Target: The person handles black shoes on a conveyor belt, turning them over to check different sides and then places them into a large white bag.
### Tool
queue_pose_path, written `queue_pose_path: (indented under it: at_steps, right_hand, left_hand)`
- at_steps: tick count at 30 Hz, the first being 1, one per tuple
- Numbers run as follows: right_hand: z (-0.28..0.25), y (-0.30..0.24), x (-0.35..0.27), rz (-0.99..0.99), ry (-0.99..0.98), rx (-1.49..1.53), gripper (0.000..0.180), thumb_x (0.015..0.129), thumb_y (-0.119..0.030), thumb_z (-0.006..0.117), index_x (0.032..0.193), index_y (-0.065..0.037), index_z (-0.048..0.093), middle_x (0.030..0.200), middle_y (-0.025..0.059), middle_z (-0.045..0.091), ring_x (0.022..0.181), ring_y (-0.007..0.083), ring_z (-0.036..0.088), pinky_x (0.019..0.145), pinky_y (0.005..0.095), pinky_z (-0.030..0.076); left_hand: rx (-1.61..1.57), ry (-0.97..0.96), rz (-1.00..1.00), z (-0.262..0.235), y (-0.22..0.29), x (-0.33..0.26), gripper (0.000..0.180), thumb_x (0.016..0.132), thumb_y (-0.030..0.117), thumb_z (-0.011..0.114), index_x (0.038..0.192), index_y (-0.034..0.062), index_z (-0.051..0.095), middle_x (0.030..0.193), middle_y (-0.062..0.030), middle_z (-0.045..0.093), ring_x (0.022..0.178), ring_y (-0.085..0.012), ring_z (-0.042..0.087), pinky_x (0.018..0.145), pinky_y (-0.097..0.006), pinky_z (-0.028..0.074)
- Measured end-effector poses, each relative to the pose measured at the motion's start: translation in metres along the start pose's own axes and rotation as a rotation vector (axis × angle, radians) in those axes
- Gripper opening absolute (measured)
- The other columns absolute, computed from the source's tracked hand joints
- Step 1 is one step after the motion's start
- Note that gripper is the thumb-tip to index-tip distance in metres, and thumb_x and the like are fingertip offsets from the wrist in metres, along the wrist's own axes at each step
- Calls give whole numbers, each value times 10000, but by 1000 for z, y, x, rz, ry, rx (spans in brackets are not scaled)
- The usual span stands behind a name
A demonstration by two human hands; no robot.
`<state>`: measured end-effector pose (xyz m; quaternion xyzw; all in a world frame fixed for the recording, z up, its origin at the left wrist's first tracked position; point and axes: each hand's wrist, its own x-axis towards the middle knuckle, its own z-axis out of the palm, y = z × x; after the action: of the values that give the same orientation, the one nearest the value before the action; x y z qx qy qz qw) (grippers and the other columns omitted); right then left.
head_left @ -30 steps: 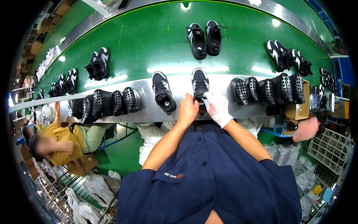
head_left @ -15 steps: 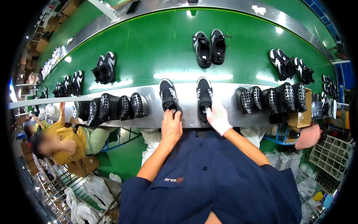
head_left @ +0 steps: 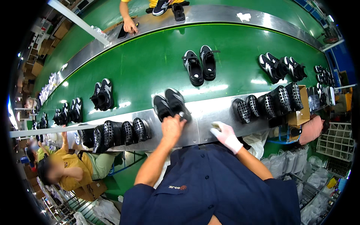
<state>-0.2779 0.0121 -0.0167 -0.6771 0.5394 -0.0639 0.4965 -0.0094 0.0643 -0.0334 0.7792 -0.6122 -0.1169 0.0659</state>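
On the metal ledge before me, a pair of black sneakers with light toes stands side by side, one sneaker [head_left: 161, 106] slightly left of the other sneaker [head_left: 175, 99]. My bare left hand [head_left: 172, 130] is closed at their heels, gripping both; its fingertips are partly hidden in the openings. Apart from the pair, my right hand [head_left: 227, 138] in a white glove hovers over the ledge to the right. Its thumb and fingers are spread with nothing between them. Farther off, another pair of black sneakers [head_left: 195, 71] lies on the green belt.
Black perforated shoe lasts [head_left: 108, 133] line the ledge at left, and more perforated lasts [head_left: 267, 106] stand at right beside a cardboard box [head_left: 300, 112]. Several sneakers [head_left: 272, 67] lie along the belt [head_left: 146, 67]. A co-worker's hand [head_left: 130, 26] rests on the far ledge; a person in yellow [head_left: 71, 165] sits left.
The right sneaker has come over beside the left one, and my left hand now holds both. My right hand has let go and opened. A co-worker has appeared across the belt.
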Motion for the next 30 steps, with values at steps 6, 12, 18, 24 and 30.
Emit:
queue_pose_path:
  at_steps: [6, 12, 18, 24, 30]
  right_hand:
    - [-30, 66, -59, 243, 228, 158, 380, 942, -217, 722, 1245, 7, 680, 1138, 186, 750, 1016, 251, 734, 900, 358, 559]
    - [-17, 80, -101, 415, 380, 414, 363, 967, -179, 706, 1275, 9, 668, 1010, 92, 737, 798, 142, 697, 695, 296, 575]
    - [-9, 91, -143, 458, 495, 418, 343, 977, -176, 694, 1265, 9, 667, 1004, 91, 731, 801, 139, 696, 695, 285, 577]
    - [-9, 105, -177, 603, 613, 564, 296, 982, -155, 663, 1232, 3, 686, 992, 73, 730, 776, 136, 694, 680, 278, 581]
    - [-55, 88, -144, 432, 961, -296, 402, 948, -264, 699, 1268, -24, 660, 1166, 244, 705, 1097, 438, 649, 958, 480, 505]
  left_hand:
    - [159, -36, -86, -44, -84, 117, 553, 820, 456, 824, 1233, 123, 670, 1140, -219, 669, 1086, -407, 625, 864, -504, 553]
    - [-59, 32, 288, -11, 29, 171, 608, 824, 190, 795, 1381, 163, 552, 1125, -183, 650, 1113, -389, 592, 887, -513, 551]
    - [-96, -89, 139, 47, 99, 222, 573, 860, 59, 660, 1391, 149, 465, 1106, -265, 657, 1075, -447, 614, 886, -528, 547]
    - [-20, -244, 134, 47, 124, 246, 658, 855, 337, 763, 1431, 187, 482, 1124, -263, 707, 1075, -471, 669, 926, -508, 555]
    - [-49, -169, 123, 17, 117, 230, 445, 897, 490, 729, 1099, 94, 716, 1079, -213, 741, 1035, -415, 701, 870, -508, 560]
